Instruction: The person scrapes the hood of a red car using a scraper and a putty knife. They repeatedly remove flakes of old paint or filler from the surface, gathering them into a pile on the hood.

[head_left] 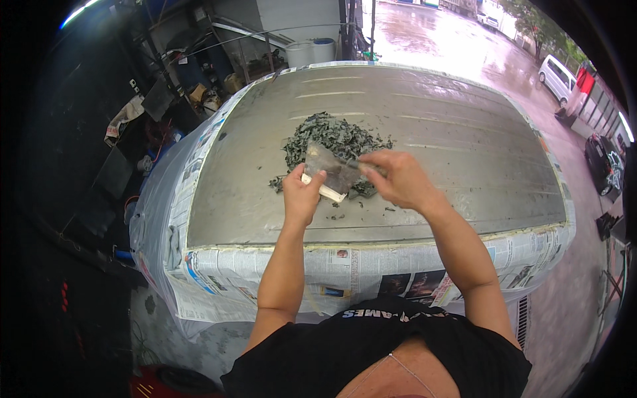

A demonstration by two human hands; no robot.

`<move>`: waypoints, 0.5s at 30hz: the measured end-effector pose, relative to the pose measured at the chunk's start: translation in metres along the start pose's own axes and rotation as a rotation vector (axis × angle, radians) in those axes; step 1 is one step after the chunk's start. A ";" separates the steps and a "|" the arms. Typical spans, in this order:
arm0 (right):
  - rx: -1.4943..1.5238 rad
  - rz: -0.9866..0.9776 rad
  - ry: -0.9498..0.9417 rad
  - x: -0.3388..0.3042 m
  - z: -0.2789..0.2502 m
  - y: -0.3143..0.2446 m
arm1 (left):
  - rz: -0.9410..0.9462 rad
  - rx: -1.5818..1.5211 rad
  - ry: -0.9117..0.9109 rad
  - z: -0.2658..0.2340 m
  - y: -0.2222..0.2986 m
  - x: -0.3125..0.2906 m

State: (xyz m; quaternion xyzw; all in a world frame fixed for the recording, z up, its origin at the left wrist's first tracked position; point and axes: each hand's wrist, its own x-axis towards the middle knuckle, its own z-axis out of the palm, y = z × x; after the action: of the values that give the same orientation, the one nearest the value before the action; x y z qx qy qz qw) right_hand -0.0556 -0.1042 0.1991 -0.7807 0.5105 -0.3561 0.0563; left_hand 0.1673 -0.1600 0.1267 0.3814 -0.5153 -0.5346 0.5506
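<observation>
My left hand [302,196] grips a broad, flat grey scraper [323,161] with a cream strip along its lower edge, the thumb lying on its face. Closed around a narrow, dark-handled scraper [371,166], my right hand [403,178] has that tool's tip against or just over the broad one; I cannot tell if they touch. Both tools are held above a heap of dark grey-green paint flakes [332,136], partly hiding its near side. The heap lies on a ribbed, dull metal vehicle roof [458,166], with loose flakes scattered around it.
Newspaper masking [371,265] borders the roof, and plastic sheeting [156,192] hangs at the left. Dark shelving with clutter [199,93] stands far left. Beyond, a wet yard [431,33] holds a white van [557,78]; a dark car [604,166] is at the right.
</observation>
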 end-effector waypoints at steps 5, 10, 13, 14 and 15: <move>-0.330 0.120 0.015 0.020 0.014 0.015 | 0.163 0.279 -0.040 0.003 0.013 -0.017; -0.030 0.207 0.250 0.044 -0.042 0.004 | 0.386 0.424 0.297 -0.037 0.022 -0.028; 0.120 0.171 0.441 0.048 -0.058 -0.012 | 0.251 0.281 0.394 -0.047 0.031 -0.038; 0.163 0.150 0.513 0.048 -0.058 -0.014 | 0.175 0.204 0.420 -0.049 0.031 -0.041; 0.077 0.153 0.433 0.047 -0.049 -0.005 | 0.179 0.176 0.416 -0.048 0.028 -0.041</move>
State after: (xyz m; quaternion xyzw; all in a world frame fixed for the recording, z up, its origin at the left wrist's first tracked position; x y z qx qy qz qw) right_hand -0.0713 -0.1284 0.2609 -0.6424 0.5545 -0.5290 0.0022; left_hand 0.2234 -0.1217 0.1386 0.4826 -0.4672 -0.3469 0.6546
